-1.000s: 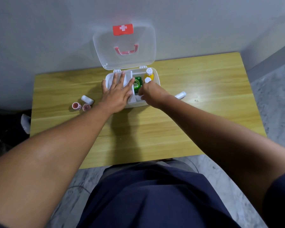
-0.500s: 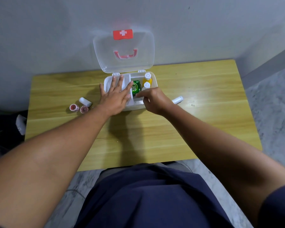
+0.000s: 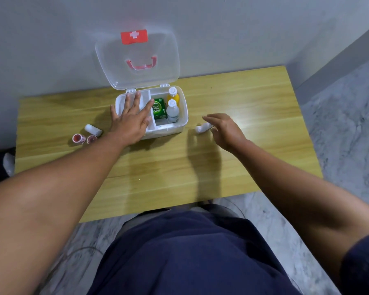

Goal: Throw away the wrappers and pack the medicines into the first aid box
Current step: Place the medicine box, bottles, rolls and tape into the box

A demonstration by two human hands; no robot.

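The white first aid box stands open on the wooden table, its clear lid leaning against the wall. In its right compartment lie a green box, a yellow bottle and a clear bottle. My left hand lies flat, fingers spread, over the box's left part. My right hand hovers open just right of the box, fingers over a white roll on the table. Left of the box lie another white roll and two pink tape rolls.
The wall runs directly behind the table. Marble floor lies to the right and in front. A white object sits on the floor past the table's left edge. My dark-clothed lap fills the bottom of the view.
My right hand has left the box's right compartment and moved right, over the white roll on the table. The clear bottle now shows in the box. My left hand stayed put.
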